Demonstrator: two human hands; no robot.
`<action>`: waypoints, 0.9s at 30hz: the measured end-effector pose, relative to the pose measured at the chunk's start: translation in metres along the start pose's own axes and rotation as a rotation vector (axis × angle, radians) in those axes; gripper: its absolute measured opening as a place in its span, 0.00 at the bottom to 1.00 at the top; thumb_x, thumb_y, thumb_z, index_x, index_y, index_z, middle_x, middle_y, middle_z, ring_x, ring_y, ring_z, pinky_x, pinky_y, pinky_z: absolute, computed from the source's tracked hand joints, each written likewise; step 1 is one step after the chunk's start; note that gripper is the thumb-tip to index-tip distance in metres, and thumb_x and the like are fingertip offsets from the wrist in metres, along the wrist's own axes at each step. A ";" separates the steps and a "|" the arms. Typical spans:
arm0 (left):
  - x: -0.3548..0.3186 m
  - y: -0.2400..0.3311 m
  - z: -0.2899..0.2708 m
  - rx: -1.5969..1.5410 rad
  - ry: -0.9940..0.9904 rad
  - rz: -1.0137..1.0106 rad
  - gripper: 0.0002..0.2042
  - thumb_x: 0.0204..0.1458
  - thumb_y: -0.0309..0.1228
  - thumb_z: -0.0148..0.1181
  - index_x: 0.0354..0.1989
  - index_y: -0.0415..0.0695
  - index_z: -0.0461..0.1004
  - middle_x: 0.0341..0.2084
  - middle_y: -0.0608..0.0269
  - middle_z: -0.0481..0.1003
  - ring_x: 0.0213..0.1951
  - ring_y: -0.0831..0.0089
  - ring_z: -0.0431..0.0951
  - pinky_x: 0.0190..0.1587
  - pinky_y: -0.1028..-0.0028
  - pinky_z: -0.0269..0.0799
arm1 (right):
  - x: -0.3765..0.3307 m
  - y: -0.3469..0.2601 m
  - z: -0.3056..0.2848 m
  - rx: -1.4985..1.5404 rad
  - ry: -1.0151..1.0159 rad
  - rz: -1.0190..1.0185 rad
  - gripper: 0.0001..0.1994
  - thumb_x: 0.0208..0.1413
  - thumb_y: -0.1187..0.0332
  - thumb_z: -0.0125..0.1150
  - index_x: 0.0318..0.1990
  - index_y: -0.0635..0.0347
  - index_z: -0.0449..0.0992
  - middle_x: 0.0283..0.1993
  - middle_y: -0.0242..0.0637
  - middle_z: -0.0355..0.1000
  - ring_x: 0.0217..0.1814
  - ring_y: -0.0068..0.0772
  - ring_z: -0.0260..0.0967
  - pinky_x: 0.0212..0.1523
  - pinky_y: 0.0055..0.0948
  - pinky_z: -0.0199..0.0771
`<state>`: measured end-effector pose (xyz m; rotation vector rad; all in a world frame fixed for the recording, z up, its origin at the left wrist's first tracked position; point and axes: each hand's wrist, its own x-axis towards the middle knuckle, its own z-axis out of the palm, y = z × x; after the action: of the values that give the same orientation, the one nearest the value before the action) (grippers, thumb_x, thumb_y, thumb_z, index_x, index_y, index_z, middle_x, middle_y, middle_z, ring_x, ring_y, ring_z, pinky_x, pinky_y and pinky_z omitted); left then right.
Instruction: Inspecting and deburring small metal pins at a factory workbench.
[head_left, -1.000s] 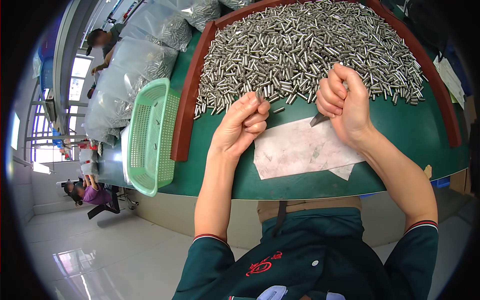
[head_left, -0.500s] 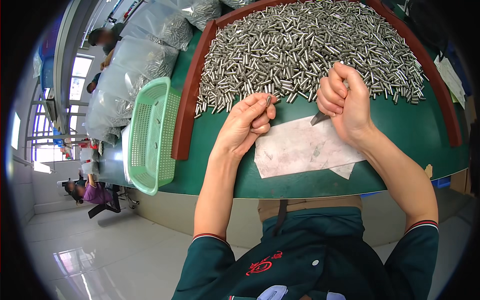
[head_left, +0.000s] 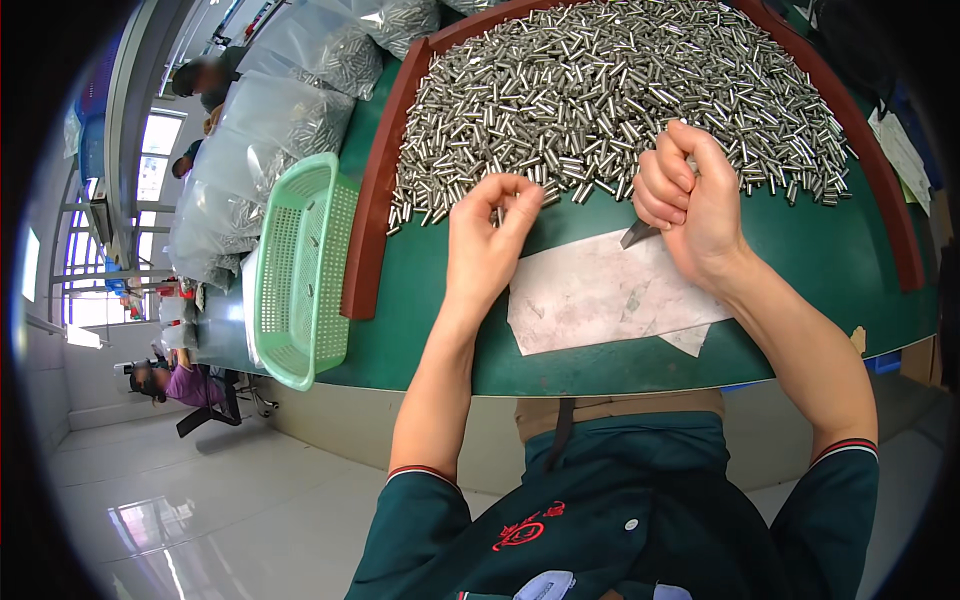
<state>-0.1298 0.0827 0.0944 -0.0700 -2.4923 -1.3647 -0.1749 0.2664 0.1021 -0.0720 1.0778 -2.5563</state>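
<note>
A large heap of short, shiny metal pins (head_left: pixel 600 100) covers the back of the green table. At its front edge my left hand (head_left: pixel 482 240) is closed, thumb and forefinger tips together beside the nearest pins; whatever lies between them is hidden. My right hand (head_left: pixel 692 205) is a fist around a dark flat metal tool (head_left: pixel 637 235), whose end pokes out below the fingers. Under that end lies a smudged whitish cloth or paper sheet (head_left: pixel 580 295), between my two hands and near the table's front edge.
Red-brown raised borders (head_left: pixel 372 230) frame the heap. Left of them stands a green perforated basket (head_left: pixel 335 290) with a few pins inside. Clear plastic bags of pins (head_left: pixel 265 125) line the far left. Other people sit beyond, one in purple (head_left: pixel 190 385).
My left hand has turned and lifted slightly, fingers now curled toward the heap; the pin seen in its fingertips before no longer shows. My right hand stays in place.
</note>
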 end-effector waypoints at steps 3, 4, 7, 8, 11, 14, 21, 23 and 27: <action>-0.005 0.006 0.008 0.362 -0.042 -0.019 0.06 0.43 0.29 0.58 0.26 0.39 0.71 0.11 0.60 0.67 0.14 0.69 0.67 0.19 0.72 0.62 | 0.000 0.000 0.000 0.001 0.015 0.012 0.19 0.55 0.61 0.36 0.12 0.50 0.48 0.08 0.24 0.42 0.10 0.17 0.35 0.12 0.20 0.36; -0.004 0.007 0.010 0.387 -0.088 0.031 0.07 0.43 0.29 0.58 0.26 0.39 0.70 0.11 0.58 0.69 0.15 0.64 0.69 0.20 0.69 0.63 | 0.000 0.000 0.000 0.015 -0.028 0.040 0.19 0.55 0.61 0.36 0.12 0.50 0.48 0.08 0.24 0.42 0.10 0.17 0.35 0.12 0.20 0.36; -0.001 0.008 0.015 0.458 -0.128 0.088 0.07 0.43 0.29 0.58 0.25 0.39 0.69 0.14 0.55 0.71 0.18 0.58 0.72 0.22 0.65 0.64 | 0.000 0.000 0.000 0.018 -0.025 0.044 0.19 0.55 0.61 0.36 0.12 0.50 0.48 0.08 0.24 0.42 0.10 0.17 0.35 0.12 0.21 0.37; -0.001 0.008 0.014 0.491 -0.130 0.105 0.07 0.43 0.29 0.57 0.25 0.38 0.69 0.15 0.54 0.71 0.19 0.58 0.72 0.23 0.66 0.65 | 0.001 -0.001 0.000 0.015 -0.033 0.045 0.19 0.55 0.61 0.36 0.12 0.50 0.48 0.08 0.24 0.42 0.10 0.17 0.35 0.12 0.21 0.37; 0.000 0.008 0.009 0.346 -0.038 0.031 0.07 0.44 0.28 0.56 0.25 0.37 0.69 0.14 0.54 0.70 0.18 0.63 0.72 0.23 0.70 0.65 | 0.000 0.000 0.000 0.010 -0.030 0.047 0.19 0.55 0.61 0.36 0.12 0.50 0.48 0.08 0.24 0.42 0.10 0.17 0.35 0.12 0.21 0.37; 0.003 0.005 -0.011 -0.989 -0.245 -0.484 0.04 0.52 0.29 0.48 0.31 0.42 0.67 0.16 0.69 0.63 0.14 0.87 0.51 0.16 0.86 0.47 | 0.000 -0.001 0.000 0.008 -0.016 0.043 0.19 0.55 0.61 0.36 0.11 0.50 0.48 0.08 0.24 0.42 0.10 0.17 0.34 0.12 0.21 0.36; 0.000 -0.005 -0.013 -1.116 -0.267 -0.530 0.03 0.51 0.29 0.51 0.33 0.44 0.66 0.23 0.64 0.68 0.15 0.87 0.51 0.17 0.87 0.47 | 0.000 -0.001 0.000 0.011 -0.023 0.046 0.19 0.55 0.61 0.36 0.12 0.50 0.48 0.08 0.24 0.42 0.10 0.17 0.34 0.12 0.21 0.36; -0.001 -0.006 -0.012 -0.986 -0.297 -0.516 0.03 0.50 0.26 0.52 0.30 0.44 0.65 0.22 0.62 0.70 0.15 0.87 0.52 0.18 0.86 0.48 | 0.001 -0.001 0.000 0.014 -0.025 0.047 0.19 0.55 0.61 0.36 0.12 0.50 0.48 0.08 0.24 0.42 0.10 0.17 0.34 0.12 0.21 0.36; -0.002 -0.006 -0.011 -0.869 -0.311 -0.496 0.05 0.50 0.26 0.52 0.34 0.41 0.67 0.23 0.61 0.71 0.15 0.87 0.53 0.19 0.85 0.48 | 0.000 -0.001 0.001 0.017 -0.026 0.046 0.19 0.55 0.61 0.35 0.12 0.50 0.48 0.08 0.24 0.42 0.10 0.17 0.34 0.12 0.21 0.36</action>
<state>-0.1261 0.0703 0.0949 0.1771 -1.9851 -2.7386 -0.1751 0.2664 0.1032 -0.0743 1.0362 -2.5162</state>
